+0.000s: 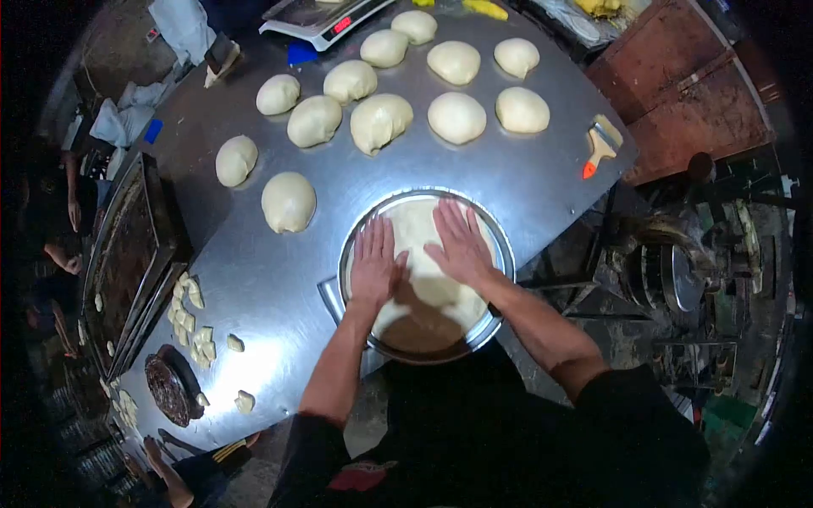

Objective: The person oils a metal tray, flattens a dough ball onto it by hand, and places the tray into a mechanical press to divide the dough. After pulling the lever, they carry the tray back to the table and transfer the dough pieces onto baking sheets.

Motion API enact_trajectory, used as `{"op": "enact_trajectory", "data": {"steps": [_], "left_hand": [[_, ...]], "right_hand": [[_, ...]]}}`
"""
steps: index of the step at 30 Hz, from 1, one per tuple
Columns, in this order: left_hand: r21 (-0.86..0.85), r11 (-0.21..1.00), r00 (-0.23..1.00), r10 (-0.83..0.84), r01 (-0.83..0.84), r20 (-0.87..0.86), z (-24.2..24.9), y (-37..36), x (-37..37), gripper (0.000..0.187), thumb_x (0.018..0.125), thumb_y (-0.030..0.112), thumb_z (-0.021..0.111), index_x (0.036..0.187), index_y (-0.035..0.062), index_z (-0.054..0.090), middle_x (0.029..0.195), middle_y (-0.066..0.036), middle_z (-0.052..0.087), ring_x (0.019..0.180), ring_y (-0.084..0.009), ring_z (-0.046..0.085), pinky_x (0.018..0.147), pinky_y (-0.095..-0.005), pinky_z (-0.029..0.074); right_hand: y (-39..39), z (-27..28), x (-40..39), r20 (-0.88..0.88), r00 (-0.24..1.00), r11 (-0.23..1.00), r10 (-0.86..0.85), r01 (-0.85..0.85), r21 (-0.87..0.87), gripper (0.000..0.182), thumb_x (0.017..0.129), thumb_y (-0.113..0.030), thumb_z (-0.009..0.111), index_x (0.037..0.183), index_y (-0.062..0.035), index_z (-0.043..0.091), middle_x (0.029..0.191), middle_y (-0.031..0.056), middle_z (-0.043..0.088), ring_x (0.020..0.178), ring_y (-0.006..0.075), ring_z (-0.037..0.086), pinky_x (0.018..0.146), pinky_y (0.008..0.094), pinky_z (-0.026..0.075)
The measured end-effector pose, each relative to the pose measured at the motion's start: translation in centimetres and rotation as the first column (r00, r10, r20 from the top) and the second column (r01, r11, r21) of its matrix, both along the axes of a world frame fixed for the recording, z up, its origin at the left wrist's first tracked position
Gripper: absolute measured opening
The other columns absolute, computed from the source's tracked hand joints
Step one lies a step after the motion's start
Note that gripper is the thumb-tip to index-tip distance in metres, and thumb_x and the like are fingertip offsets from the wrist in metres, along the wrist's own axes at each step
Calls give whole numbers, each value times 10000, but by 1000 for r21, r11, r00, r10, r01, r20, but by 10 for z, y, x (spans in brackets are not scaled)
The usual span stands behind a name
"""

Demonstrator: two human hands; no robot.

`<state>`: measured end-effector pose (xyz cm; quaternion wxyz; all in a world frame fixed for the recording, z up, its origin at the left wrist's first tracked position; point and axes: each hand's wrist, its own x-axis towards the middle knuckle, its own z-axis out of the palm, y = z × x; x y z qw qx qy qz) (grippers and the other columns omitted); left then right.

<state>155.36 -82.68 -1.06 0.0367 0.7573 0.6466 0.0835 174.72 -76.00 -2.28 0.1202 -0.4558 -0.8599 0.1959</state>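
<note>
A round metal pan [509,254] sits at the near edge of the steel table, with a sheet of pale dough [415,222] spread across its inside. My left hand [373,262] lies flat on the dough's left side, fingers pointing away from me. On the right side my right hand [461,244] also presses flat, its fingers reaching toward the far rim. Neither hand grips anything. The near part of the dough is in shadow. Just beyond the pan, to the left, rests a smooth dough ball [289,202].
Several more dough balls [456,118] stand across the steel table [229,279]. A digital scale [326,30] is at the back, a brush [602,146] at the right. Dark trays [140,262], small dough pieces [203,345] and a dish of dark filling [169,388] lie left, near other people's hands.
</note>
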Motion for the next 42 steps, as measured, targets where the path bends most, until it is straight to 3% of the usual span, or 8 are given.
{"op": "enact_trajectory", "data": {"steps": [6,11,14,27,30,34,37,42], "left_hand": [[-52,999,1000,-11,11,-3,7,7,26,657,934,344,495,1455,1,288,1507,-212,291,1419,-329,249,1158,-476,187],[-4,992,992,-124,124,9,-16,22,28,672,937,437,466,1449,24,327,1516,-145,319,1405,-293,293,1155,-477,189],[-62,998,999,16,-15,29,-1,5,32,650,913,395,521,1412,5,372,1464,-187,385,1377,-329,337,1129,-473,258],[65,998,999,25,-22,-46,2,-1,45,647,867,323,587,1372,-36,401,1474,-270,318,1366,-403,319,1109,-554,246],[48,995,993,-94,91,73,-4,15,53,603,890,313,566,1398,36,397,1458,-297,312,1379,-418,284,1113,-571,221],[-65,995,920,-48,79,390,22,29,23,445,918,247,538,1293,12,491,1304,-272,504,1243,-408,461,1049,-499,357],[381,918,954,-14,-107,300,42,38,-13,303,918,126,501,1192,24,579,1104,-236,631,1039,-409,597,874,-450,491],[-80,929,769,346,-362,537,31,7,-39,297,921,161,509,1157,15,615,1022,-245,652,885,-379,650,923,-521,452]], "right_hand": [[11,31,3,-351,933,956,-78,-30,-293,624,977,-419,410,1419,18,355,1518,190,280,1443,321,173,1175,452,97],[-6,-5,48,150,989,1000,13,-12,-3,651,976,-439,393,1458,-13,291,1552,165,212,1452,288,155,1181,442,93],[23,30,39,-123,992,931,-37,-11,-366,564,989,-392,378,1391,3,408,1494,187,332,1425,291,237,1176,444,126],[13,13,54,-300,950,956,-84,-7,-293,606,974,-367,415,1443,2,313,1519,176,287,1439,317,181,1183,405,122],[-17,15,57,57,998,998,33,-30,-53,629,980,-394,400,1460,-6,281,1525,200,259,1441,332,165,1185,414,113],[27,73,33,152,987,876,58,22,-481,624,968,-375,427,1449,0,295,1515,211,265,1425,339,211,1161,450,176],[26,22,7,68,985,985,157,-152,-80,606,956,-389,435,1379,42,390,1469,222,346,1398,338,271,1146,494,172],[6,38,-56,75,974,949,211,-186,-254,728,947,-465,431,1431,60,287,1535,202,226,1447,304,163,1164,506,94]]}}
